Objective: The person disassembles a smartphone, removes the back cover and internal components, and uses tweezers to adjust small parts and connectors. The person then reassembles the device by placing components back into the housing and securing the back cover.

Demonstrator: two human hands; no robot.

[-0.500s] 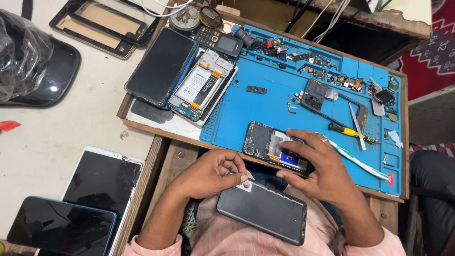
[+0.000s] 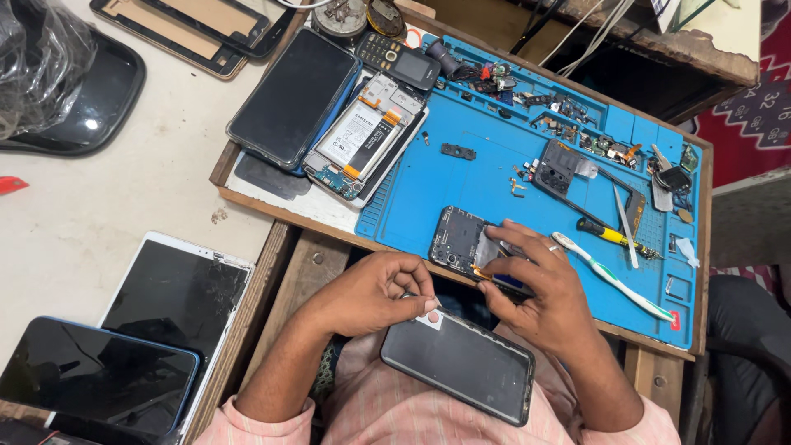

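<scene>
Since the earlier frame the left hand (image 2: 375,290) has shifted slightly, its fingertips pinched together at the top corner of the phone (image 2: 458,363) in the person's lap; the right hand (image 2: 540,288) has barely moved. The left thumb and forefinger are closed on something small at the phone's white-stickered corner; what it is cannot be told. The phone lies face up, dark screen showing, at 6 o'clock from the blue mat (image 2: 511,181). The right hand rests at the mat's near edge, its fingers spread over an opened phone body (image 2: 460,239), holding it down against the mat. At 3 o'clock from that hand lie a toothbrush (image 2: 614,276) and a yellow-handled screwdriver (image 2: 614,237). At 11 o'clock, on the mat's far left, sit a second opened phone (image 2: 362,136) showing its battery and a dark handset (image 2: 292,97). A cracked tablet (image 2: 177,301) lies on the table at 9 o'clock.
</scene>
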